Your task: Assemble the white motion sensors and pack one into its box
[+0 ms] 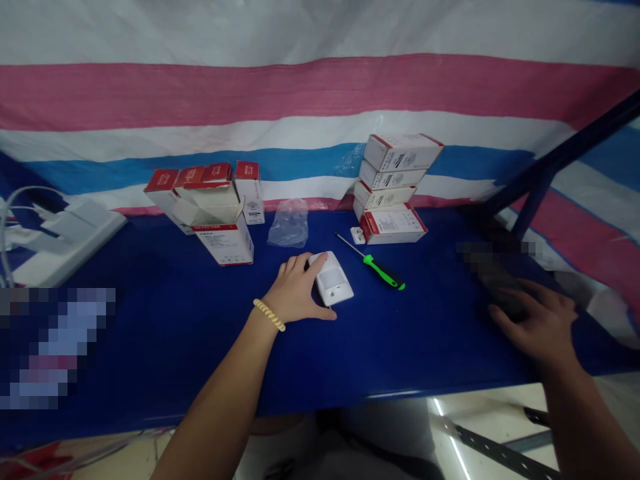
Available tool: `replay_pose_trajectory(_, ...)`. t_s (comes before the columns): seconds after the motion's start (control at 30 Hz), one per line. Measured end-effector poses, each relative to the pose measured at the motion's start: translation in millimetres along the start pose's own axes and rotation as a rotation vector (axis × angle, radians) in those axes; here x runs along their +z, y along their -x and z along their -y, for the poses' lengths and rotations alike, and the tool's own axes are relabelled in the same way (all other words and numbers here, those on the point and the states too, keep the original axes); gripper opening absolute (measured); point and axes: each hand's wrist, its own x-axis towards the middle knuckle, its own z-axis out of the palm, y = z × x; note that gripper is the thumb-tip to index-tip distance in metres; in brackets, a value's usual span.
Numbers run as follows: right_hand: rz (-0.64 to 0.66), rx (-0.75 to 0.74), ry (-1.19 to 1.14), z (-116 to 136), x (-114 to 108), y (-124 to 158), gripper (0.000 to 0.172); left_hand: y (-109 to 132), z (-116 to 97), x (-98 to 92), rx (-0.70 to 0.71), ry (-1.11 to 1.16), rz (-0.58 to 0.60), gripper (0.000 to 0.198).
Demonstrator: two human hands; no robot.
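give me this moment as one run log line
left hand: touching white device | right hand: at dark object, grip unclear | green screwdriver: on table, right of device

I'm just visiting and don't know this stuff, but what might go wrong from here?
The left grip reaches around only one side of the white device; how firmly isn't clear, so the device might slip. The screwdriver lies loose nearby, so a nudge could send it rolling. The stack of boxes sits unevenly, so a bump might topple it.

Dark object [500, 283] — partly blurred out
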Motion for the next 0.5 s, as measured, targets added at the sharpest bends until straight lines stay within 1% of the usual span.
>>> replay_pose_trajectory(0.13,0.0,-0.014,-0.017,1,-2,-1,0.048,0,1,0.8,0.011,0.006,-0.01,0.12)
replay_pose_trajectory(0.4,0.118,0.032,-0.053,11,-6,-3,0.05,0,2,1.7,0.017,0.024,-0.029,0.12)
replay_pose_trajectory(0.43,0.121,0.049,-0.046,11,-7,-3,0.051,0,2,1.7,0.017,0.025,-0.029,0.12)
replay_pose_trajectory(0.5,0.081,0.08,-0.03,9,-8,-1,0.055,0,1,1.4,0.015,0.022,-0.025,0.12)
